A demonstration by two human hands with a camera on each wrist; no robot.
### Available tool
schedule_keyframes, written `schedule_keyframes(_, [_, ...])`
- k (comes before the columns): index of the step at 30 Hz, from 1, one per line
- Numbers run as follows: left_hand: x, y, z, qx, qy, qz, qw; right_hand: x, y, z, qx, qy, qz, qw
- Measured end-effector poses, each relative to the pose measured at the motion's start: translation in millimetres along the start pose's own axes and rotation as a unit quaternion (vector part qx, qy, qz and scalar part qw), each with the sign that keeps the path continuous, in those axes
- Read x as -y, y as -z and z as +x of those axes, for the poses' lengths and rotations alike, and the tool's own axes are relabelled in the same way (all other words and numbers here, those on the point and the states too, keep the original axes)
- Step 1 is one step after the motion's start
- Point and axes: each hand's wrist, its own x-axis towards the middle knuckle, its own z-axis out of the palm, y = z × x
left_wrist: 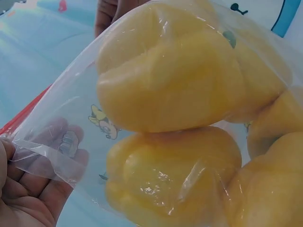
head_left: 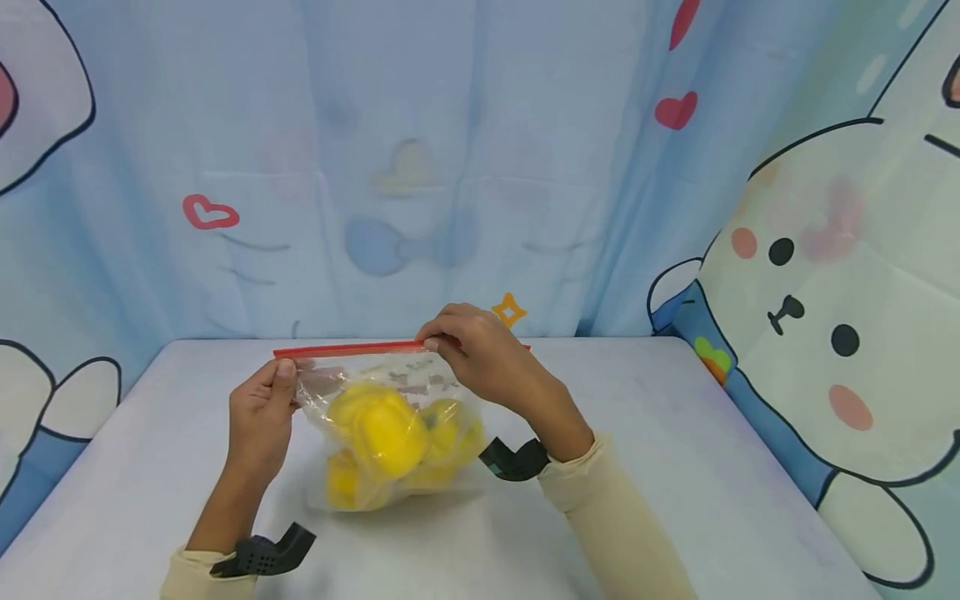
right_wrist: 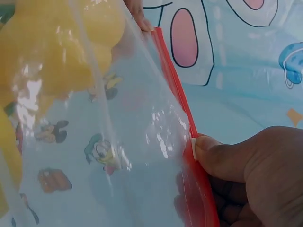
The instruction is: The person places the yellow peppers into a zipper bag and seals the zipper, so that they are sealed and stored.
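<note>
A clear zip bag (head_left: 401, 371) with a red top strip and printed cartoon figures hangs upright between both hands. Several yellow, rounded, lobed things that look like bell peppers (left_wrist: 165, 80) fill its lower part. My left hand (head_left: 262, 408) pinches the bag's top left corner just under the red strip. On the strip, right of its middle, my right hand (head_left: 487, 354) pinches a small white slider (right_wrist: 194, 149) between thumb and fingers. Part of the right fingers lies behind the bag in the right wrist view.
Beneath the bag lies a white tabletop (head_left: 637, 467). A blue curtain (head_left: 525, 167) with cartoon prints hangs behind the table's far edge. Each wrist wears a black camera mount, one at the left sleeve (head_left: 210, 575) and one at the right sleeve (head_left: 607, 500).
</note>
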Motion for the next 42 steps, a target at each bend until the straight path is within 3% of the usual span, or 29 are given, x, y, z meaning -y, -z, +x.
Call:
schedule_keyframes(7, [0.2, -1.5, 2.8, -0.001, -0.004, -0.001, 1.0000, -7, 10, -9.8, -0.008, -0.005, 0.000, 1.0000])
schedule_keyframes(15, [2.4, -2.0, 5.3, -0.003, 0.020, -0.010, 0.9998, -18, 21, -24.2, -0.013, -0.033, 0.007, 0.9994])
schedule_keyframes(27, [8.2, 0.8, 9.6, 0.002, 0.020, -0.011, 0.9997, -44, 35, -54.8, -0.059, -0.087, 0.005, 0.9944])
schedule_keyframes(32, [7.1, -0.7, 9.0, 0.004, 0.016, -0.041, 0.9990, -48, 34, -59.2, -0.084, -0.104, 0.005, 0.9910])
schedule_keyframes(35, [10.5, -0.4, 9.2, 0.005, 0.013, -0.089, 0.9959, -49, 29, -56.7, -0.105, -0.100, 0.006, 0.9895])
schedule_keyframes(38, [22.5, 4.6, 10.8, 0.047, -0.002, -0.168, 0.9847, -52, 23, -54.9, -0.131, -0.087, 0.016, 0.9874])
schedule_keyframes(40, [35.5, 8.9, 11.3, 0.115, -0.003, -0.210, 0.9709, -55, 18, -55.0, -0.152, -0.074, 0.023, 0.9853])
schedule_keyframes(42, [49.2, 12.1, 11.0, 0.204, 0.002, -0.198, 0.9587, -58, 14, -55.2, -0.172, -0.059, 0.034, 0.9828])
